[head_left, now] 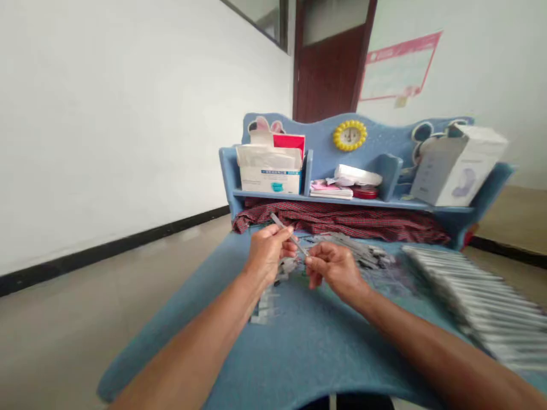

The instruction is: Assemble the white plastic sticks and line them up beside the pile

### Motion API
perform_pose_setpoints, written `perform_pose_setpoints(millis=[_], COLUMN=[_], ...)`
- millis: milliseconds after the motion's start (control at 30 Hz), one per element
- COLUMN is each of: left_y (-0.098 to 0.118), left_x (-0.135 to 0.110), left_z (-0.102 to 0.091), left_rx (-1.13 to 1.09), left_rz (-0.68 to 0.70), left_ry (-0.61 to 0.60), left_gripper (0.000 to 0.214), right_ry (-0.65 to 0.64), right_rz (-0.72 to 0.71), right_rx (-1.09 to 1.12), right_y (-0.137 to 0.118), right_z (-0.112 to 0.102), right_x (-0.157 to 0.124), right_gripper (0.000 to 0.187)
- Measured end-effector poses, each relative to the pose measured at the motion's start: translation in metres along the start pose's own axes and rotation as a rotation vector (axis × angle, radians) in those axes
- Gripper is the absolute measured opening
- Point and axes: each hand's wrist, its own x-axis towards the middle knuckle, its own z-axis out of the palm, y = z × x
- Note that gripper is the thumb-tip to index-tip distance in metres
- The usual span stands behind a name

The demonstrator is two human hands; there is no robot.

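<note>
A thin grey strip slants between my two hands above the blue desk. My left hand is closed on it, thumb on top, with its far end sticking out past the fingers. At the strip's near end, my right hand pinches the tip with thumb and forefinger. Whether a second small part sits at that tip is too blurred to tell. Below and beside my left hand lie small pale pieces in a row. A heap of grey strips lies behind my right hand.
At the right, a stack of long silvery strips covers the desk's side. A red checked cloth lies under the shelf. On the shelf stand a mask box, papers and a white carton. A yellow clock is mounted above.
</note>
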Motion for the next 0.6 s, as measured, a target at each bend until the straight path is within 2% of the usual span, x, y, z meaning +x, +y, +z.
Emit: perform_pose_setpoints(millis=[300, 600], left_y=[-0.0028, -0.0054], left_x=[-0.0052, -0.0069], left_z=[0.0075, 0.0107], left_rx=[-0.060, -0.117], left_rz=[-0.046, -0.008], left_ry=[0.028, 0.019], left_gripper=[0.006, 0.009], right_ry=[0.023, 0.029], right_rz=[0.020, -0.103], right_rx=[-0.008, -0.128], right_y=[-0.0040, -0.0026], right_z=[-0.0022, -0.0069], right_x=[-0.0012, -0.0024], right_gripper=[0.021, 0.013])
